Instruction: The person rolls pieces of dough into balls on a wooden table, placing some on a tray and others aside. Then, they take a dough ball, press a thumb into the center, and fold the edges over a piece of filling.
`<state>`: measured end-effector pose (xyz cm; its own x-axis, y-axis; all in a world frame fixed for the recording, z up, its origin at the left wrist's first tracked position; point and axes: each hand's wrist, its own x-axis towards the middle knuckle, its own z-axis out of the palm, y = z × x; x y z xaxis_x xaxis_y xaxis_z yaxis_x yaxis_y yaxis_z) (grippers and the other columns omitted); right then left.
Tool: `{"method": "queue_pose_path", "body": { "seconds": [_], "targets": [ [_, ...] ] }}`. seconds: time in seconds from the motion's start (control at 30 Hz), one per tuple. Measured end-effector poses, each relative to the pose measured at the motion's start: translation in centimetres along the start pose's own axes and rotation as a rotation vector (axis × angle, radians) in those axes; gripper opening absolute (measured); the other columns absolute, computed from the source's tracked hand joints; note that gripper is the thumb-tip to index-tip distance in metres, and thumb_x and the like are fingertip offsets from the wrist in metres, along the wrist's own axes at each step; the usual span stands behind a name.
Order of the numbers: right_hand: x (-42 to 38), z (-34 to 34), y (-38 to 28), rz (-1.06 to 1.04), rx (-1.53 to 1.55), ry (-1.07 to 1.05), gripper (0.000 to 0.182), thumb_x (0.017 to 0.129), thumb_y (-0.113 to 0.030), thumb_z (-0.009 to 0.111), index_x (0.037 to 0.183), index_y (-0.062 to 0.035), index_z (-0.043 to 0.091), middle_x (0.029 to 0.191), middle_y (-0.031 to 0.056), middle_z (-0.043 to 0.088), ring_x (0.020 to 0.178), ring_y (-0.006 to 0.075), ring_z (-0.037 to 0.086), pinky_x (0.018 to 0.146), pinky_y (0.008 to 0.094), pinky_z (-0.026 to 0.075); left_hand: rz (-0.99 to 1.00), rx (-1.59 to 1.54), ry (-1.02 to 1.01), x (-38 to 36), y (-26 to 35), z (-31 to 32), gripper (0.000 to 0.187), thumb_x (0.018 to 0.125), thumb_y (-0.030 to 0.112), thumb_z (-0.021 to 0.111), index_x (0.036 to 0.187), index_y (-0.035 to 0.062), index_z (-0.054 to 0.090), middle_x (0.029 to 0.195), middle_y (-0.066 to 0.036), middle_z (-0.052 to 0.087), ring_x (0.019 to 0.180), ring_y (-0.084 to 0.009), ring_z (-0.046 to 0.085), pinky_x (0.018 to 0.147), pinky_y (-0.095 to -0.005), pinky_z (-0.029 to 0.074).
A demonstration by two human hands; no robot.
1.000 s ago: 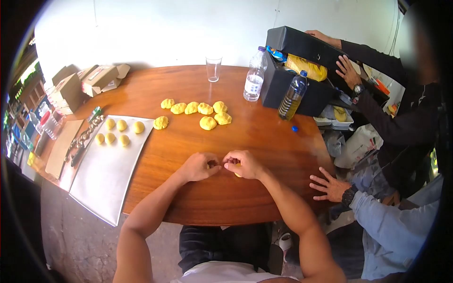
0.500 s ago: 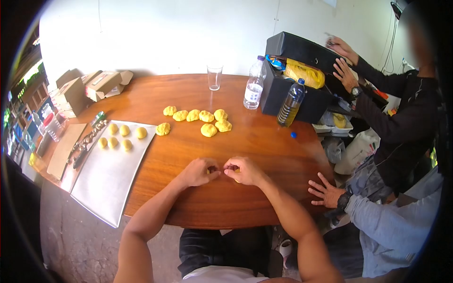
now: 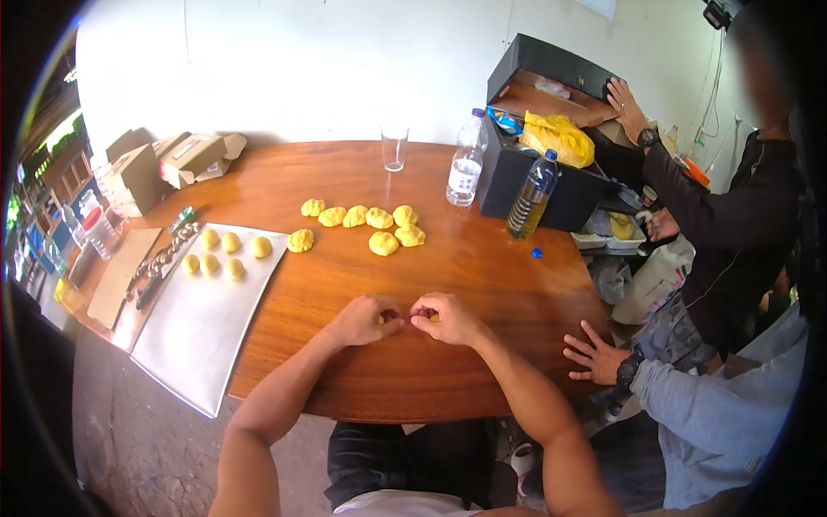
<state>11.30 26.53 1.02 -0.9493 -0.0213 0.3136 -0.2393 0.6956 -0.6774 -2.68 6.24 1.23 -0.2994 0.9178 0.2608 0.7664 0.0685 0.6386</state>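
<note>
A big, shiny brown wooden tabletop [image 3: 370, 280] is filling the middle, with its near edge curving by the person's lap. A black box [image 3: 498, 183] with a raised lid is standing at the far right. A flat silver metal tray [image 3: 194, 336] is lying on the left, its near corner poking past the tabletop's edge. The left hand [image 3: 366, 320] and right hand [image 3: 450, 317] are sitting close together but apart, and brown wood is giving them room ahead and on both sides. Eight bumpy yellow dough lumps [image 3: 379, 218] are sitting farther out, one just beside the tray. Six smooth, pale yellow dough balls [image 3: 231, 242] are sitting on the tray's far part. Each grip is holding a yellow dough piece [image 3: 433, 318], mostly hidden by fingers. A tiny round blue cap [image 3: 537, 253] is lying near the right edge.
</note>
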Motion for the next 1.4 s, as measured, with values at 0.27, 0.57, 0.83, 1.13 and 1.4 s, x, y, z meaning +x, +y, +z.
{"method": "queue_pose_path", "body": {
  "seconds": [0.27, 0.57, 0.83, 1.13, 1.4],
  "targets": [
    [-0.1, 0.0, 0.0, 0.002, 0.012, 0.001, 0.018, 0.093, -0.016, 0.075, 0.097, 0.0011, 0.072, 0.091, 0.0160, 0.074, 0.084, 0.0283, 0.071, 0.078, 0.0395, 0.056, 0.017, 0.010, 0.000, 0.0, -0.5, 0.3, 0.022, 0.091, 0.023, 0.077, 0.097, 0.0016, 0.074, 0.092, -0.018, 0.076, 0.084, -0.0334, 0.073, 0.076, -0.0413, 0.057],
    [-0.1, -0.2, -0.4, -0.022, -0.018, 0.013, 0.017, 0.092, -0.016, 0.076, 0.096, 0.0004, 0.072, 0.090, 0.0159, 0.074, 0.083, 0.0288, 0.071, 0.078, 0.0402, 0.056, -0.006, 0.000, 0.000, 0.1, 0.3, -0.2, 0.021, 0.091, 0.021, 0.077, 0.097, 0.0010, 0.073, 0.092, -0.018, 0.076, 0.084, -0.0339, 0.073, 0.077, -0.0412, 0.057],
    [0.0, 0.2, 0.3, -0.050, 0.000, 0.041, 0.015, 0.091, -0.015, 0.077, 0.093, -0.0007, 0.072, 0.088, 0.0151, 0.074, 0.082, 0.0288, 0.071, 0.075, 0.0403, 0.056, -0.055, -0.031, -0.005, -0.1, 0.3, 0.0, 0.020, 0.091, 0.020, 0.075, 0.099, 0.0022, 0.075, 0.092, -0.017, 0.077, 0.085, -0.0330, 0.074, 0.078, -0.0417, 0.058],
    [0.0, 0.2, 0.6, -0.010, 0.016, 0.008, 0.014, 0.090, -0.015, 0.077, 0.094, -0.0021, 0.073, 0.090, 0.0133, 0.074, 0.085, 0.0285, 0.071, 0.078, 0.0406, 0.056, -0.066, -0.043, -0.019, 0.1, 0.5, 0.0, 0.018, 0.091, 0.014, 0.077, 0.102, 0.0003, 0.075, 0.094, -0.018, 0.076, 0.086, -0.0303, 0.074, 0.081, -0.0388, 0.058],
    [-0.1, 0.0, 0.2, 0.004, -0.007, -0.016, 0.013, 0.092, -0.014, 0.076, 0.097, -0.0027, 0.073, 0.090, 0.0104, 0.073, 0.086, 0.0250, 0.069, 0.079, 0.0388, 0.056, -0.051, -0.036, -0.011, 0.1, 0.7, -0.3, 0.021, 0.091, 0.020, 0.077, 0.097, 0.0005, 0.072, 0.089, -0.017, 0.074, 0.082, -0.0321, 0.072, 0.076, -0.0412, 0.057]
  ]
}}
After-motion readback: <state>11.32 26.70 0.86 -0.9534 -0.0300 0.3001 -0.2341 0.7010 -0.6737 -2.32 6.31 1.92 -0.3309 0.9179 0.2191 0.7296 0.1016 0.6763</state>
